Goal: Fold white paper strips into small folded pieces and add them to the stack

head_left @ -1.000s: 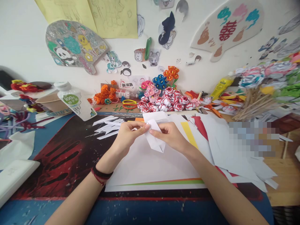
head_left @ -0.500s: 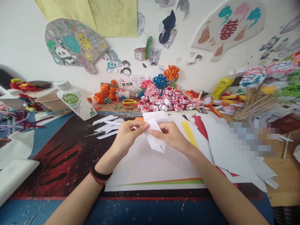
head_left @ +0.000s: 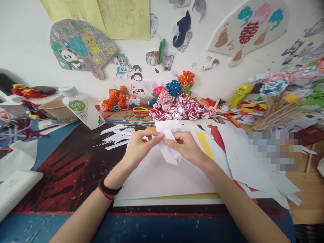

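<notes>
Reaching forward from the lower edge, your two forearms converge above a stack of white sheets [head_left: 162, 182] lying on the dark red-and-black mat [head_left: 68, 168]; a dark band circles your left wrist. Your left hand [head_left: 138, 146] has its fingers curled, thumb and forefinger pinching the upper left part of the folded white paper [head_left: 170, 152]. Your right hand [head_left: 186, 146] pinches the same piece from the right, its fingertips almost meeting those of the left. That paper is held just above the sheets, its pointed lower end hanging between your hands. Just beyond your left hand lie cut white paper strips [head_left: 115, 136]; to the right, yellow and red sheets [head_left: 211, 138] overlap more white paper. Farther back stand a tilted plastic bottle [head_left: 81, 109], a cluster of red-and-white paper roses [head_left: 181, 111], and orange paper flowers [head_left: 112, 101] against the decorated wall [head_left: 30, 50].
</notes>
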A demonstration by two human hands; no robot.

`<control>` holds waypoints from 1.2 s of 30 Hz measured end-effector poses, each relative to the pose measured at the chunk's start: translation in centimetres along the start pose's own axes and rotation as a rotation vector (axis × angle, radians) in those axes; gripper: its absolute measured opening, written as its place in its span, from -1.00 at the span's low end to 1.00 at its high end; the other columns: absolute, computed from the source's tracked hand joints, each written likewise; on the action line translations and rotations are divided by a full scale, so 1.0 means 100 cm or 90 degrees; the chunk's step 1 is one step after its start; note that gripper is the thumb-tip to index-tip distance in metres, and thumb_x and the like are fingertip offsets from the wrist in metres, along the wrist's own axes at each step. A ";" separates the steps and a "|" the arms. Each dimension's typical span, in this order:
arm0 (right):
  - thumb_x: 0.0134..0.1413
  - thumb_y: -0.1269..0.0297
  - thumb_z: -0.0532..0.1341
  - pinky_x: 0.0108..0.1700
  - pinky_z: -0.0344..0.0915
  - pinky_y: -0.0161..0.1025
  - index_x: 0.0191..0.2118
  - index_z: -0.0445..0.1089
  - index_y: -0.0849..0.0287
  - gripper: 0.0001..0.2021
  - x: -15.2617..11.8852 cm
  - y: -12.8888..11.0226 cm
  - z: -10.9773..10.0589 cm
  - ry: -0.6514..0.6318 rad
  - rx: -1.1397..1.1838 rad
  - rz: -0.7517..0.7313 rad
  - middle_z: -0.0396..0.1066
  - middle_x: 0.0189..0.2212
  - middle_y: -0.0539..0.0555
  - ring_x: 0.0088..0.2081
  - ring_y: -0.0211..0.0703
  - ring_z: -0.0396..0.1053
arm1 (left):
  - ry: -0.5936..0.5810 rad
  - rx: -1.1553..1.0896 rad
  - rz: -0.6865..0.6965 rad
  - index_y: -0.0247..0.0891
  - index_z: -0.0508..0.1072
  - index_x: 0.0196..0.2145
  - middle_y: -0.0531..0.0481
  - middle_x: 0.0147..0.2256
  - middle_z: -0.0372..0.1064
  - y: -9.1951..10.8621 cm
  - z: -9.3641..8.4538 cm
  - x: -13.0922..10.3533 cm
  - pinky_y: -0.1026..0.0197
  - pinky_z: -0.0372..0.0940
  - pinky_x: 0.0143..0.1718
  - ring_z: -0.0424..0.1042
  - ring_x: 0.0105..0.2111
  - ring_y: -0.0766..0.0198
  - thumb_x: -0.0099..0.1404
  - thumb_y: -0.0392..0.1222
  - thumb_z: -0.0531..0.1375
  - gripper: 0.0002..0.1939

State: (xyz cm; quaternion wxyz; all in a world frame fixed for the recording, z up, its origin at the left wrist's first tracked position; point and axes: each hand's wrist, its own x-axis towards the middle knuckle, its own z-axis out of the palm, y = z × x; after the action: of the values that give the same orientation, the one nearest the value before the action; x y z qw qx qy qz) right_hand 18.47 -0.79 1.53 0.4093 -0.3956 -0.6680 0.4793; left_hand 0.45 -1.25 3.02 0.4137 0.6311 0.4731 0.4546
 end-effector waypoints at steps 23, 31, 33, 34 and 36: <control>0.03 0.08 0.26 -0.55 -0.04 -0.35 -0.61 0.27 0.25 -0.62 -0.001 -0.001 -0.001 -0.006 -0.015 -0.001 0.09 -0.63 -0.05 -0.55 -0.35 0.04 | -0.028 0.065 0.083 -0.28 0.44 -0.38 0.00 -0.40 0.38 0.003 -0.002 -0.002 0.31 0.17 -0.40 0.29 -0.40 0.30 0.31 -0.04 0.14 -0.75; 0.05 0.07 0.25 -0.54 -0.03 -0.35 -0.59 0.31 0.26 -0.62 -0.002 0.000 -0.001 -0.005 -0.013 -0.010 0.09 -0.61 -0.05 -0.54 -0.34 0.05 | -0.048 0.161 0.119 -0.27 0.31 -0.49 0.06 -0.52 0.23 0.007 -0.001 -0.002 0.30 0.09 -0.45 0.18 -0.50 0.36 0.37 -0.07 0.04 -0.69; 0.04 0.06 0.26 -0.54 -0.05 -0.35 -0.61 0.29 0.26 -0.61 -0.002 0.000 -0.002 0.006 -0.025 -0.024 0.06 -0.62 -0.05 -0.54 -0.35 0.02 | -0.072 0.211 0.135 -0.26 0.25 -0.52 0.09 -0.56 0.16 0.006 0.001 -0.003 0.29 0.03 -0.47 0.12 -0.53 0.36 0.38 -0.07 0.02 -0.66; 0.04 0.06 0.26 -0.54 -0.06 -0.35 -0.62 0.27 0.26 -0.60 -0.002 0.000 -0.002 0.006 -0.027 -0.028 0.05 -0.62 -0.06 -0.54 -0.35 0.01 | -0.082 0.225 0.143 -0.26 0.23 -0.52 0.09 -0.57 0.13 0.006 0.002 -0.003 0.29 0.01 -0.48 0.10 -0.54 0.37 0.38 -0.07 0.02 -0.65; 0.02 0.04 0.27 -0.54 -0.06 -0.35 -0.63 0.26 0.25 -0.58 -0.002 0.000 -0.002 -0.002 -0.021 -0.030 0.04 -0.63 -0.06 -0.54 -0.35 0.01 | -0.083 0.232 0.158 -0.25 0.19 -0.53 0.10 -0.57 0.09 0.005 0.004 -0.005 0.28 -0.01 -0.49 0.07 -0.54 0.36 0.39 -0.08 0.01 -0.66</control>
State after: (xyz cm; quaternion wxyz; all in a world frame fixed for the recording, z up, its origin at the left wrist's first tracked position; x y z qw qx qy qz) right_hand 18.72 -0.88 1.54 0.4129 -0.3857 -0.6858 0.4587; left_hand 0.86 -1.90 3.27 0.2634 0.7767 0.4386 0.3673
